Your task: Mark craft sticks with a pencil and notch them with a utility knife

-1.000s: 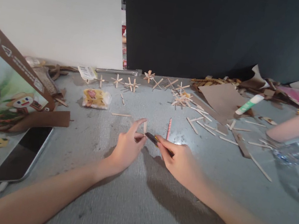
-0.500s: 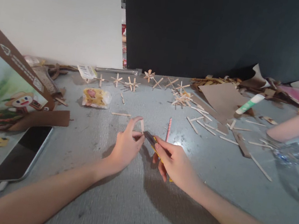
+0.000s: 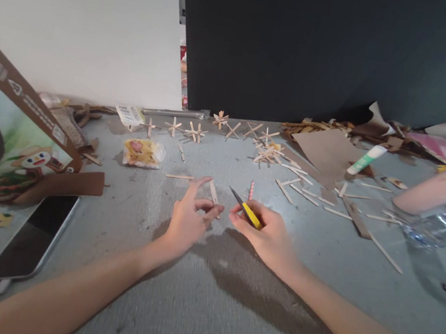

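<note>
My left hand (image 3: 191,218) pinches a short wooden craft stick (image 3: 213,192) between thumb and fingers, the stick tilted and poking up past them. To its right, my right hand (image 3: 267,232) is closed around a yellow utility knife (image 3: 251,215). The knife's dark pointed tip aims up and left, apart from the stick. Just behind my right hand a pink striped stick (image 3: 252,189) shows. Another craft stick (image 3: 179,177) lies flat beyond my left hand.
Crossed-stick stars (image 3: 270,153) line the back of the grey table. Loose sticks (image 3: 306,195), brown cardboard (image 3: 328,153), a glue stick (image 3: 367,160) and a clear bottle (image 3: 443,229) lie right. A snack packet (image 3: 143,154), phone (image 3: 34,238) and printed box (image 3: 20,122) are left.
My right hand has drawn the knife away from the craft stick, turning it so the tip points up and left. My left hand still holds the stick, nearly in place.
</note>
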Motion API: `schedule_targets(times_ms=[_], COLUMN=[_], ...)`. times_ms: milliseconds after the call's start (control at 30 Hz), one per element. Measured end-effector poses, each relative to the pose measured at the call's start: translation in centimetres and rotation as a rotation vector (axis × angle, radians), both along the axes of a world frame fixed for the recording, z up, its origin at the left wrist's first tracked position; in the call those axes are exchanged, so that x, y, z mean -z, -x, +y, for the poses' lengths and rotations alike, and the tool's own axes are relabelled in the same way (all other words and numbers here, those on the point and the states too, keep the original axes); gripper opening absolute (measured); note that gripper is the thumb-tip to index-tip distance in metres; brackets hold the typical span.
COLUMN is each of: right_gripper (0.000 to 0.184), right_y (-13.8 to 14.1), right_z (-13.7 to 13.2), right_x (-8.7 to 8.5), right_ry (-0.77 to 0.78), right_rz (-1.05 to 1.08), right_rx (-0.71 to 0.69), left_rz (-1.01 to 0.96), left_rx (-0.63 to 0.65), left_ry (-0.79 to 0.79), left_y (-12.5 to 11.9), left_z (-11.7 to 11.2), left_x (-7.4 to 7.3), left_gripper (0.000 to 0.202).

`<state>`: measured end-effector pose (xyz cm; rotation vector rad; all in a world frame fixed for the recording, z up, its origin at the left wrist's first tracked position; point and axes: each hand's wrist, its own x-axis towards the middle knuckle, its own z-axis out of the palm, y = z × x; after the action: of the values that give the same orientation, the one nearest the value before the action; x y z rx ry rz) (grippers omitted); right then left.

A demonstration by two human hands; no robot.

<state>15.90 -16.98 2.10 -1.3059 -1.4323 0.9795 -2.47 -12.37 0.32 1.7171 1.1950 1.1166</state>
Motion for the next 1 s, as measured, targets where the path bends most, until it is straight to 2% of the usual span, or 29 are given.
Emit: schedule_targets(times_ms=[133,233,400,600,833,1000], right_gripper=[0.030,0.030,0.023,0.019,0.025,0.032], right_y=[0.4,0.8,0.9,0.2,-0.7,-0.9], right_z=[0.8,1.1,1.2,1.3,2.0,2.2], right_x=[0.3,0.6,0.8,0.6,0.7,0.9], right_ry=[0.065,0.136,0.191,0.126,0.007,0.015], right_rz=[-0.030,-0.022,0.006,-0.074,-0.159,-0.124], right_rx=[0.066,0.038,0.010,-0.081,0.113,0.107], left_rz=[0.068,0.140,0.195,0.122,0.021,-0.015], left_rx=[0.098,0.174,0.213,0.228,0.193,0.190], left_ry=[-0.035,-0.018,0.001,0.046,0.034,0.045], left_y=[0.1,0.2,0.2,0.2,0.1,0.1], left_z=[-0.4,-0.6,-0.7,-0.4,0.0,0.1], left_x=[0.2,0.4,0.4,0.5,0.6,0.6], left_gripper=[0.057,0.058,0.055,0.062,0.064,0.068])
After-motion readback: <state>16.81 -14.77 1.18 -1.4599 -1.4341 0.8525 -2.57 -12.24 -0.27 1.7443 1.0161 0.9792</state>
